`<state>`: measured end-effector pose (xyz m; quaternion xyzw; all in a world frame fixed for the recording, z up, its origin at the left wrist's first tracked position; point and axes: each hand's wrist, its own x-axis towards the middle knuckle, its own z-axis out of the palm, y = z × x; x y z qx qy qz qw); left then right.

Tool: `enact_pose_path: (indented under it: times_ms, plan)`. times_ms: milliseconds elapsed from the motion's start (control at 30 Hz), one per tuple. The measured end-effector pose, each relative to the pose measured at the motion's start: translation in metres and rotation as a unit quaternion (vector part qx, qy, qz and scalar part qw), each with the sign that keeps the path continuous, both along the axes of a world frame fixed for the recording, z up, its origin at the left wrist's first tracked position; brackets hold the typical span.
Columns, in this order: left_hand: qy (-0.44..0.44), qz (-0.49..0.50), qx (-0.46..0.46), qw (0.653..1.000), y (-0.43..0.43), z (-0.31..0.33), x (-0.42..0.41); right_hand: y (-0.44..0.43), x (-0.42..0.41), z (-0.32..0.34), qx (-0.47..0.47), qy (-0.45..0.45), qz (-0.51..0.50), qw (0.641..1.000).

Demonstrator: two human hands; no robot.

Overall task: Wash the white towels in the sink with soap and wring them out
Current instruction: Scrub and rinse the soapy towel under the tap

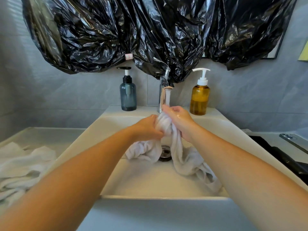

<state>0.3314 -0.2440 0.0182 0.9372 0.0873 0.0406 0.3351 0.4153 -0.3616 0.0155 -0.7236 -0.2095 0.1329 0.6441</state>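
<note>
A wet white towel [183,157] hangs bunched over the white sink [150,179], its ends trailing to either side of the drain [165,153]. My left hand [146,129] grips the bunched top from the left. My right hand [180,121] grips it from the right, just under the running water from the chrome tap [164,90]. More white towels [21,165] lie in a heap on the counter to the left of the sink.
A blue-grey pump bottle [128,95] stands at the back left of the tap, an amber pump bottle [200,97] at the back right. Black plastic sheeting [150,30] covers the wall above. A dark surface [283,155] lies to the right.
</note>
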Motion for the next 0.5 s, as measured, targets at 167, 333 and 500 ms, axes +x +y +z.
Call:
enact_pose_path:
  times_ms: [167, 333, 500]
  plan:
    - [-0.153, 0.114, -0.122, 0.974, 0.020, 0.020, 0.004, -0.026, 0.015, -0.006, -0.147, -0.027, 0.113, 0.982]
    - [-0.117, 0.125, -0.098, 0.980, 0.042, 0.025, -0.009, -0.026, 0.010, -0.010, -0.344, -0.092, 0.217, 0.909]
    - [0.188, 0.060, 0.309, 0.930, 0.061, 0.041, -0.029, -0.035, 0.017, -0.012, -0.253, -0.024, 0.138, 0.957]
